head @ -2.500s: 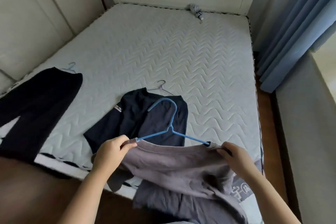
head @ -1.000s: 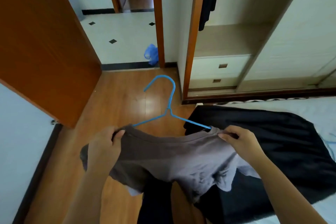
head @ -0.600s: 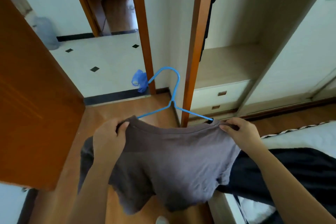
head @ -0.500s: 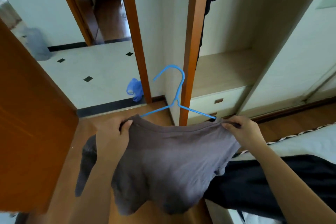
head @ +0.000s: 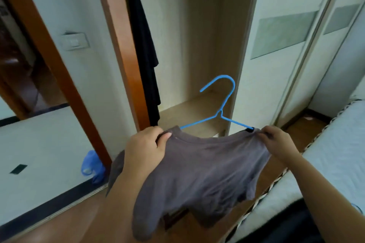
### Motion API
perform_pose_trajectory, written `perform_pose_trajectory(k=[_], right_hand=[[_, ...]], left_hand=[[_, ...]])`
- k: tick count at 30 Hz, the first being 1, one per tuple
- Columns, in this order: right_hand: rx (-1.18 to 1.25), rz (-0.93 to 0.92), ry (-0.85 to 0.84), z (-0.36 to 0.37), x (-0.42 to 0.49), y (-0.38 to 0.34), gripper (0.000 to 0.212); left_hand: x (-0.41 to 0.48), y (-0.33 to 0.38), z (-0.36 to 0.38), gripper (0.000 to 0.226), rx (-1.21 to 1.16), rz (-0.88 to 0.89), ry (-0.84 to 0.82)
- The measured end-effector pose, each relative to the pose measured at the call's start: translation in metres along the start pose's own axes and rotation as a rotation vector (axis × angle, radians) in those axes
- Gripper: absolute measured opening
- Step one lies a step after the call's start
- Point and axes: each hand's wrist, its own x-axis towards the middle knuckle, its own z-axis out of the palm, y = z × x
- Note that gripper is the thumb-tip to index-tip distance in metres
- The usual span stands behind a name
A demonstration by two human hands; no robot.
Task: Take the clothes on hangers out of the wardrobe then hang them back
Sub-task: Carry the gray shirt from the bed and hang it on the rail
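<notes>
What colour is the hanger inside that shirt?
Bright blue: the hanger shows clearly in the head view, poking out of the grey-brown shirt.

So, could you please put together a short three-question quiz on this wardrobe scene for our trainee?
1. True or false: the grey shirt is draped on the blue hanger.
2. The right hand pinches the shirt at: A its hem, B its shoulder, C a sleeve cuff.
3. Fill in: a ____ garment hangs at the left inside the open wardrobe.
Key: 1 true; 2 B; 3 black.
</notes>
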Motion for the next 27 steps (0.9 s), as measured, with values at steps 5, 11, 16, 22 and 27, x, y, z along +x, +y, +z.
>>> perform_pose_trajectory(k=[5,11,16,22,27], right_hand=[[-0.058,0.107,0.138,-0.043,0.018,0.031,0.03],[-0.154,0.174,0.139,-0.084,0.035,0.023,0.027],[-0.023,0.19,0.204,-0.105,0.052,-0.019,0.03],[0.259,0.244,0.128,-0.091,0.081,-0.08,0.032],[0.701,0.217,0.049,-0.076,0.116,-0.155,0.023]], left_hand=[[0.067,0.028,0.051,0.034,-0.073,0.123,-0.052],[0.155,0.037,0.098,0.029,-0.23,0.046,-0.06],[0.205,0.038,0.098,0.021,-0.221,0.038,0.035],[0.217,0.033,0.048,0.023,-0.027,0.392,0.295],[0.233,0.013,-0.007,0.019,0.097,0.493,0.522]])
